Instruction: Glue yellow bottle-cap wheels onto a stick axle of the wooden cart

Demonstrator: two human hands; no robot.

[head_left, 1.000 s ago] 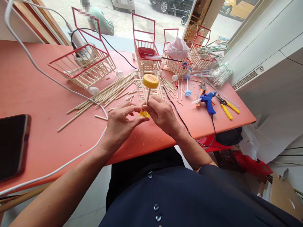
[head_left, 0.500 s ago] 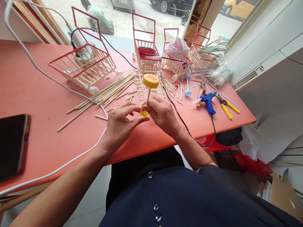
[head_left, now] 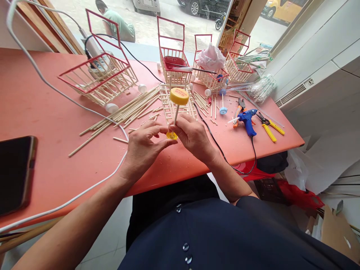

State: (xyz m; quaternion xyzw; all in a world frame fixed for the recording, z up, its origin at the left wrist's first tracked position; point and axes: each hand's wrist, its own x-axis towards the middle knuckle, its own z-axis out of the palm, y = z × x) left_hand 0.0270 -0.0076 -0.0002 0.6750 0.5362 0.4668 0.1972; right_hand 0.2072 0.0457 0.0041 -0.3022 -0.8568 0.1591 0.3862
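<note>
Stick (head_left: 176, 115) tilts slightly, pinched by your right hand (head_left: 194, 137). Your left hand (head_left: 143, 145) clasps the lower yellow cap (head_left: 171, 136).

A thin, pale wooden stick (head_left: 176, 114) stands nearly upright, leaning slightly, its lower end pinched in the right hand (head_left: 193, 135). A round yellow cap (head_left: 179, 96) with reddish print sits tilted on its top. At its foot, the left hand (head_left: 146, 141) grips a smaller-looking yellow lid (head_left: 171, 136), hollow side up.
</note>
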